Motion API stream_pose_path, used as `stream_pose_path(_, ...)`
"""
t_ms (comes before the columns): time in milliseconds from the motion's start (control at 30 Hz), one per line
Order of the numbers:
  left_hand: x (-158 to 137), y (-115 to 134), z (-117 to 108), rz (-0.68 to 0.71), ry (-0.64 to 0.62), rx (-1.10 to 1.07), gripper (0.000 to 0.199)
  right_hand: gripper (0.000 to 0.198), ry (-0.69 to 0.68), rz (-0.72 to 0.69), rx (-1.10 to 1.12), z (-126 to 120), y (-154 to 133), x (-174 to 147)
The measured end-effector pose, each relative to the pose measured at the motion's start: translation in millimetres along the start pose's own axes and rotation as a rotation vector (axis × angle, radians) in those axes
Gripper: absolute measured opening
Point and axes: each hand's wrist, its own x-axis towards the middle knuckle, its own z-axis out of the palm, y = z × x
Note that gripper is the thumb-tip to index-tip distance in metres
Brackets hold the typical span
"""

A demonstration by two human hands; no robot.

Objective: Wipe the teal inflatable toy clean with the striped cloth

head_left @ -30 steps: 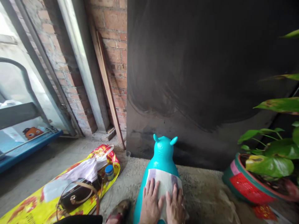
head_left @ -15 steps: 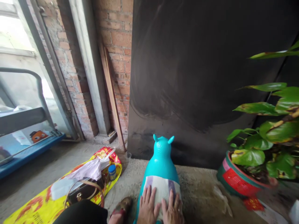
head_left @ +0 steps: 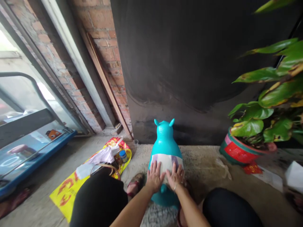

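A turquoise inflatable animal toy (head_left: pixel 165 143) with two small ears stands on the floor between my knees, its head toward the dark panel. Across its back lies a white cloth (head_left: pixel 163 158) with purple stripes. My left hand (head_left: pixel 155 176) rests flat on the cloth's left side, fingers spread. On the right side of the same cloth, my right hand (head_left: pixel 175 176) also lies flat with fingers apart. The hands sit close together, thumbs nearly meeting, and hide part of the cloth. A tail-like knob on the toy shows just below them.
To the left, a yellow plastic sheet (head_left: pixel 63 197) holds a bag, a pale cloth (head_left: pixel 105 156) and a blue-lidded jar (head_left: pixel 123 155). Beyond it stands a blue cart (head_left: pixel 59 143). A potted plant (head_left: pixel 241 153) stands at right; a black panel (head_left: pixel 189 63) rises ahead.
My view has tilted down and drawn back, so both forearms, my knees and the toy's rear now show. Both hands stay flat on the cloth.
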Motion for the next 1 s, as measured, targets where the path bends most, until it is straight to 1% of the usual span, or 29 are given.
stream_pose_path(133,2.2,0.6,-3.1,-0.007,-0.056,0.025,0.062,0.069,-0.047,-0.012,0.031,-3.1,4.2,2.8)
stream_pose_path(267,4.6,-0.3,-5.2,-0.005,-0.085,0.04,0.065,0.068,-0.036,-0.007,0.05,-5.3,3.2,0.1)
stream_pose_path(367,2.1,0.3,-6.4,0.003,-0.065,0.026,0.066,0.068,-0.006,-0.01,0.054,-7.2,2.2,-4.1)
stream_pose_path(500,-6.0,2.8,-3.8,0.002,-0.006,-0.016,0.061,0.067,0.065,-0.029,0.041,-10.8,4.7,-12.1)
stream_pose_path(567,-7.8,3.5,-0.7,-0.005,0.015,-0.039,0.059,0.066,0.103,-0.077,0.025,-10.1,6.8,-15.2)
stream_pose_path(633,-5.1,2.8,2.8,-0.012,0.026,-0.06,0.059,0.062,0.121,-0.155,0.006,-5.6,7.9,-15.3)
stream_pose_path(700,3.1,0.6,5.3,-0.021,0.027,-0.08,0.059,0.055,0.131,-0.226,-0.017,1.5,6.3,-11.0)
stream_pose_path(800,24.5,-3.7,6.4,-0.037,0.008,-0.118,0.059,0.05,0.171,-0.244,-0.052,8.4,-1.3,5.9)
stream_pose_path(867,42.4,-6.1,5.7,-0.054,-0.006,-0.148,0.059,0.049,0.183,-0.243,-0.077,6.0,-8.6,23.8)
stream_pose_path(1000,80.7,-10.4,2.5,-0.09,-0.039,-0.209,0.06,0.048,0.138,-0.294,-0.107,-9.8,-24.8,68.1)
